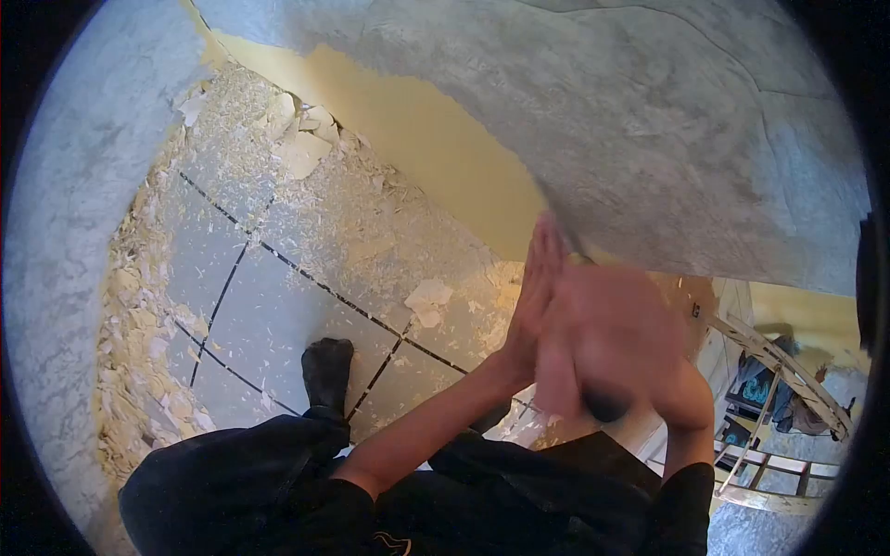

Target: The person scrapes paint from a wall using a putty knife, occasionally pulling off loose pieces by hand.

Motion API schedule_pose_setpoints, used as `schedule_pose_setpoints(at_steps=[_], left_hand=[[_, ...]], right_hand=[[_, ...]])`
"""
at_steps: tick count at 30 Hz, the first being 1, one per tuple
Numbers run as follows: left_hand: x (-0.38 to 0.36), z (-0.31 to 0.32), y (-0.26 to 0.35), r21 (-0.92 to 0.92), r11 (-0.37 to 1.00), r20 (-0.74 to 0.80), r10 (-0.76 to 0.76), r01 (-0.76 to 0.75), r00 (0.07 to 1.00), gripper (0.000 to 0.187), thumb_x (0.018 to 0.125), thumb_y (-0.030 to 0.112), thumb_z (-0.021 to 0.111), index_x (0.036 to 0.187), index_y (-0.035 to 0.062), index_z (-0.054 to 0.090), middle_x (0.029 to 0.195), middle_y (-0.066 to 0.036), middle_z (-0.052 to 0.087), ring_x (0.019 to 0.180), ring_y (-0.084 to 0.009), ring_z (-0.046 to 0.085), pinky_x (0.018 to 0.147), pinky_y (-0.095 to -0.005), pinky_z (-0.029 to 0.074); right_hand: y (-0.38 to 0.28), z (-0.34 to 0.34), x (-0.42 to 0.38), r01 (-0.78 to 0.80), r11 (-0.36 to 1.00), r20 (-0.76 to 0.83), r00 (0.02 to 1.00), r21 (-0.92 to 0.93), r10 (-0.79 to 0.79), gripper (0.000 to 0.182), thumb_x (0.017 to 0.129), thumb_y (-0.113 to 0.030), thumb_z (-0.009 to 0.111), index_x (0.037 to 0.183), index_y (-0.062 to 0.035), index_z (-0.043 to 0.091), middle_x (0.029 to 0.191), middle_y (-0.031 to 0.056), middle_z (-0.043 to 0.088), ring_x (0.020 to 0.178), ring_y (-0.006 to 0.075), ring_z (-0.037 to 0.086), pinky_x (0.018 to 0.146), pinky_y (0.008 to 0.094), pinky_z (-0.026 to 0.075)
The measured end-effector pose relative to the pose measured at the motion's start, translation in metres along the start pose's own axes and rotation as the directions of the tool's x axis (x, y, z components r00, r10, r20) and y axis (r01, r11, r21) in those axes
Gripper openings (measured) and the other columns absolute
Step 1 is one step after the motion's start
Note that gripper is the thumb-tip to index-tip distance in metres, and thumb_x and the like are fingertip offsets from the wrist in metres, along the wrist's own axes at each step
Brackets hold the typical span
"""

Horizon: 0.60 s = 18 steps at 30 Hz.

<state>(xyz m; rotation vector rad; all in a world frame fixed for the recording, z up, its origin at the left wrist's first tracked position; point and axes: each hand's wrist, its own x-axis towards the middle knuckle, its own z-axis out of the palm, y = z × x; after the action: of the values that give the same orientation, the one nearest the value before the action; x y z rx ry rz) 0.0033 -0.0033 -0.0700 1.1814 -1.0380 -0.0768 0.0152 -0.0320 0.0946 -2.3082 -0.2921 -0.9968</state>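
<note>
My left hand (535, 301) is stretched out with its fingers together and pointing up, beside the lower edge of the grey wall covering (640, 139). Close against it on the right, my right hand (616, 324) is smeared by motion and looks closed around something. A dark rounded end (605, 404) shows below that hand; the rest of the held thing is hidden. Just above the fingers, a thin grey edge lies against the wall. Bare yellow wall (426, 148) is exposed to the left of the hands.
Shavings and flakes (139, 343) cover much of the tiled floor (269, 306). Larger peeled pieces (304, 148) lie by the wall. My dark-covered foot (327, 371) is on the tiles. A wooden ladder (774, 357) and a dark bag (756, 385) are at the right.
</note>
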Motion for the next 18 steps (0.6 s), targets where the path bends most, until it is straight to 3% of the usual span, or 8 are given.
schedule_pose_setpoints(at_steps=[8,13,15,16,18], left_hand=[[-0.001,0.007,0.002,-0.055,0.998,-0.048,-0.017,0.014,0.999,0.053,0.090,0.017,0.053,0.131,-0.0145,0.039,0.148,-0.039,0.020,0.140,-0.0551,0.010,0.113,-0.0585,0.023],[0.003,0.004,0.014,-0.156,0.971,-0.089,-0.195,0.180,0.977,0.043,0.094,0.027,0.041,0.116,-0.0095,0.047,0.122,-0.018,0.050,0.130,-0.0284,0.044,0.120,-0.0500,0.014],[0.001,0.004,0.013,-0.157,0.968,-0.083,-0.210,0.195,0.974,0.043,0.094,0.026,0.041,0.117,-0.0095,0.046,0.123,-0.019,0.049,0.131,-0.0289,0.044,0.120,-0.0499,0.014],[-0.007,-0.005,0.019,-0.161,0.969,-0.084,-0.204,0.188,0.975,0.043,0.094,0.026,0.042,0.119,-0.0095,0.045,0.124,-0.019,0.048,0.131,-0.0294,0.043,0.119,-0.0499,0.015],[-0.015,-0.011,0.028,-0.160,0.973,-0.091,-0.183,0.167,0.979,0.044,0.094,0.025,0.043,0.121,-0.0094,0.042,0.127,-0.020,0.046,0.132,-0.0305,0.042,0.119,-0.0498,0.016]], right_hand=[[0.015,0.005,-0.011,-0.086,0.991,0.077,0.994,0.106,0.078,0.029,0.064,0.000,0.068,0.054,-0.0041,0.042,0.051,0.0021,0.035,0.041,0.0177,0.041,0.037,0.0291,0.030],[0.005,0.005,-0.005,-0.028,0.998,0.087,0.996,0.055,0.023,0.026,0.067,-0.001,0.067,0.056,-0.0057,0.044,0.052,0.0020,0.037,0.042,0.0158,0.042,0.038,0.0278,0.031],[-0.001,-0.003,-0.007,-0.018,0.998,0.168,0.986,0.052,0.009,0.025,0.069,-0.001,0.065,0.056,-0.0059,0.045,0.053,0.0021,0.039,0.043,0.0160,0.041,0.037,0.0281,0.030],[0.027,0.004,-0.013,-0.012,0.995,0.151,0.989,0.103,-0.004,0.024,0.068,-0.001,0.066,0.056,-0.0061,0.046,0.053,0.0014,0.039,0.043,0.0149,0.041,0.037,0.0280,0.029],[0.022,0.006,-0.013,0.021,0.998,0.148,0.989,0.056,-0.029,0.023,0.067,-0.001,0.068,0.057,-0.0060,0.047,0.053,0.0014,0.039,0.043,0.0147,0.041,0.037,0.0280,0.029]])
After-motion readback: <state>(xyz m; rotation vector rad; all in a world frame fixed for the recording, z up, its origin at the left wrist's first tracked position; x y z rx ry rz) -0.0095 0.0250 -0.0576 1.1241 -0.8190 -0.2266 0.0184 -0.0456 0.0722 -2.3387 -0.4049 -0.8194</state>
